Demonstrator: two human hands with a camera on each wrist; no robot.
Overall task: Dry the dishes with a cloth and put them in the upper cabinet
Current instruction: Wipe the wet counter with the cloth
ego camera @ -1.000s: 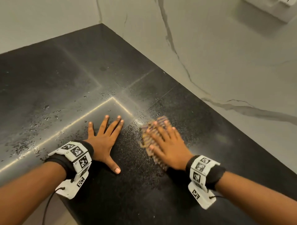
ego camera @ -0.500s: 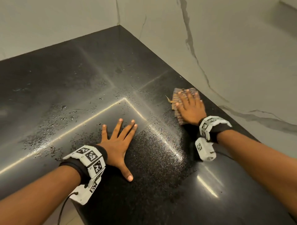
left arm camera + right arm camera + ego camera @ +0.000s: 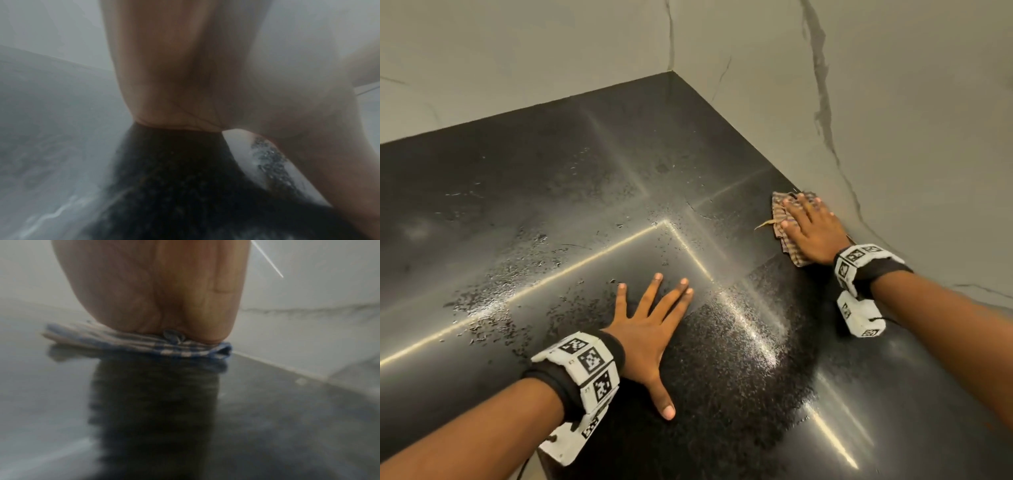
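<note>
The right hand (image 3: 813, 231) lies flat with straight fingers on the folded checked cloth (image 3: 782, 222), pressing it onto the dark polished surface (image 3: 551, 178) right where that surface meets the marble-veined wall (image 3: 893, 120); the left hand (image 3: 650, 325) is spread open, palm down, nearer the front edge, holding nothing and touching only the stone. Between and beyond the two hands the surface carries scattered water drops (image 3: 493, 308) and a bright line of reflected light.

The cloth looks thin, soft and light, folded into several layers, as the right wrist view (image 3: 144, 342) shows at its edge. It will likely bunch or unfold if dragged by one corner, so a pinch across the whole folded stack, or gathering it into the palm, seems the surer hold. Damp fabric on wet polished stone may slide easily under a flat palm.

No dishes and no upper cabinet appear in any view, so where they stand cannot be told. The fingertips of both hands are out of sight in the wrist views, which are blurred and filled mostly by the heel of each palm. A pale frayed strand (image 3: 765, 224) sticks out beside the cloth; whether it belongs to the cloth is unclear
</note>
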